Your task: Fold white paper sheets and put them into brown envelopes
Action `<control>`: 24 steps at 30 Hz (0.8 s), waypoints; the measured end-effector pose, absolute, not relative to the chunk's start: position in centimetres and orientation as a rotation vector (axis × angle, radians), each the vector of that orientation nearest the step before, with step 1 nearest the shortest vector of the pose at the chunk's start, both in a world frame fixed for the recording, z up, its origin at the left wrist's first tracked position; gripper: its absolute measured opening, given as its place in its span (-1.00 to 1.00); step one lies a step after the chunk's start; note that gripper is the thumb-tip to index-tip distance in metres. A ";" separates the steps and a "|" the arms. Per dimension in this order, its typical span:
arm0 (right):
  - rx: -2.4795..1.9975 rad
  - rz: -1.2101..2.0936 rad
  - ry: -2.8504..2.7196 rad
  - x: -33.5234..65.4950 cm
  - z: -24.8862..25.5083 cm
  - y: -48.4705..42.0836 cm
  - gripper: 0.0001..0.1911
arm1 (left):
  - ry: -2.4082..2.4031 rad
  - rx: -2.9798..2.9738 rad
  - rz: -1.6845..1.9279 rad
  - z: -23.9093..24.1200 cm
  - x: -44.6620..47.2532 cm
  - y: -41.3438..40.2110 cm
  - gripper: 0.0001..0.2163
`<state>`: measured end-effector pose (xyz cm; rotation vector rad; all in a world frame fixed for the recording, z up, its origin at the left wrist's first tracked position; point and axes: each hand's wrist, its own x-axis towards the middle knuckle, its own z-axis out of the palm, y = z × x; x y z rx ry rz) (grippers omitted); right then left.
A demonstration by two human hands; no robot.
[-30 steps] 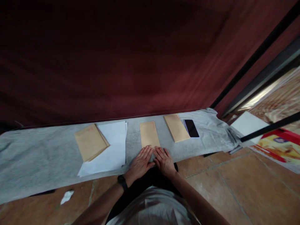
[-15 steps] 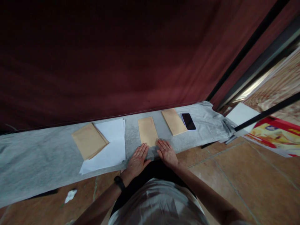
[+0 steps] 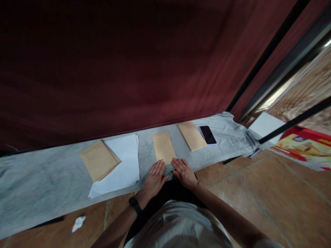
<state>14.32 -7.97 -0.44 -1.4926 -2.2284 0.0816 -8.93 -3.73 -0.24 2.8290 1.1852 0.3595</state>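
envelope point(image 3: 163, 146) lies flat, contents hidden, its near end touched by flattened hands point(image 3: 154, 177) gripping nothing.

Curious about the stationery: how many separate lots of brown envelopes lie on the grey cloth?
3: the left lot partly on the white sheets, the middle lot at the left hand and right hand, and the right lot beside the phone. More envelopes may be hidden underneath.

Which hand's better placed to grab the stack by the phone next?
Probably the right hand: it lies nearer the stack; the left hand is farther, by the left corner of the middle envelope.
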 end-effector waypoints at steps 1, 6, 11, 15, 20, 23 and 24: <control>-1.492 0.077 -2.221 14.4 -0.5 -8.0 -0.49 | 1.180 2.822 0.352 -0.2 -8.6 -3.3 -0.40; -1.514 0.052 -2.152 13.7 -1.0 -7.9 -0.51 | 1.168 2.775 0.250 -0.3 -6.2 0.5 -0.39; -1.548 0.077 -2.121 13.4 -1.0 -7.8 -0.51 | 1.256 2.730 0.208 -0.5 -3.1 5.6 -0.38; -1.560 0.086 -2.116 13.4 -0.9 -7.8 -0.53 | 1.329 2.705 0.236 -0.9 -1.1 9.1 -0.38; -1.572 0.066 -2.104 13.3 -0.9 -7.8 -0.51 | 1.366 2.670 0.295 -1.1 0.3 11.2 -0.37; -1.574 0.075 -2.100 13.3 -0.9 -7.8 -0.51 | 1.390 2.650 0.282 -1.0 0.4 10.7 -0.38; -1.573 0.080 -2.098 13.3 -0.9 -7.8 -0.51 | 1.390 2.649 0.262 -0.9 0.3 10.3 -0.39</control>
